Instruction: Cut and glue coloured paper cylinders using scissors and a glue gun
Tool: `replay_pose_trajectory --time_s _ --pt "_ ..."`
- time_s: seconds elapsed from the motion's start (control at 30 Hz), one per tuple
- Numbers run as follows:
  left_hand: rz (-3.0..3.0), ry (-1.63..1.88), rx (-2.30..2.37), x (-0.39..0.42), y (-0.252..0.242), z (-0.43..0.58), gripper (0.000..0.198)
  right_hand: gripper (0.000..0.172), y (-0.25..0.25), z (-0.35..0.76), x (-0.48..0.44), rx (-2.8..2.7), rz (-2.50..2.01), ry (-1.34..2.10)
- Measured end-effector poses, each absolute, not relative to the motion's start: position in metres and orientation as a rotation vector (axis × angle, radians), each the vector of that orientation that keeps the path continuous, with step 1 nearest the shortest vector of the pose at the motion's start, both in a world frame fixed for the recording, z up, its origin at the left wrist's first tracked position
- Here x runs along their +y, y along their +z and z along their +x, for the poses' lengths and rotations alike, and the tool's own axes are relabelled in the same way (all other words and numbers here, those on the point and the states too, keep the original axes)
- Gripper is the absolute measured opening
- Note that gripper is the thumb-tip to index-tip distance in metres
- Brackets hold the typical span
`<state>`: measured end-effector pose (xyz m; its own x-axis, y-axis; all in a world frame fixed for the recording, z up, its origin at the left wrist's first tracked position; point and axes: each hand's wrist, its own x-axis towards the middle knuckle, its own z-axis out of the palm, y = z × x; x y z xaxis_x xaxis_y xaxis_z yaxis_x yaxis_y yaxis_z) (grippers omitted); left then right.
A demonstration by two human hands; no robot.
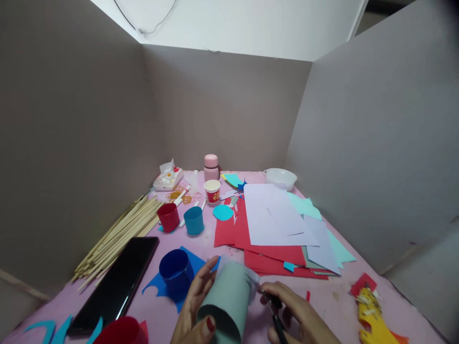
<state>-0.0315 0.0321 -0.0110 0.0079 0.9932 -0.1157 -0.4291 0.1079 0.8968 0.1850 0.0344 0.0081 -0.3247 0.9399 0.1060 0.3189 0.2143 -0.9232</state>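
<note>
"So, where is the tube [229, 289]?"

"Low in the middle, tilted, its hollow end toward the person."

"And the left hand [190, 306]?"

"Wrapped round it: fingers along its left side, thumb at the near rim."

"What about the right hand [296, 308]?"

"Clamped on black-handled scissors [275, 315], blades reaching the pale paper [255, 277] at the tube's far right edge. Whether they bite into it, I can't tell."

"What's nearby?"

"Just left of the tube, a blue cup [176, 273] with blue paper [195, 262] round its base, then the phone [116, 282], with sticks [122, 229] beyond. Past the tube lie red sheets [225, 232], partly under white sheets [263, 222]."
</note>
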Motion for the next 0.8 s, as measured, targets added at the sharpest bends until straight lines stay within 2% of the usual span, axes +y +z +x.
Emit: replay_pose_trajectory --time_s 0.17,0.33,0.5,0.7,0.8 --pt "0.817 1.337 0.986 0.032 -0.014 -0.033 0.095 0.045 0.004 0.187 0.036 -1.761 -1.192 1.159" --pt "0.826 1.388 1.022 0.037 -0.013 -0.034 0.091 0.034 0.001 0.194 0.044 -1.508 -1.132 1.449" --pt "0.786 1.428 0.994 0.035 -0.009 -0.019 0.078 0.05 -0.011 0.191 0.057 -1.121 -1.033 1.423" --pt "0.573 1.408 0.997 0.042 -0.002 0.011 0.061 0.046 -0.04 0.174 0.069 -0.751 -0.985 1.344" --pt "0.554 1.429 0.99 0.061 0.015 0.026 0.043 0.047 -0.047 0.17 0.072 -0.678 -0.971 1.352"
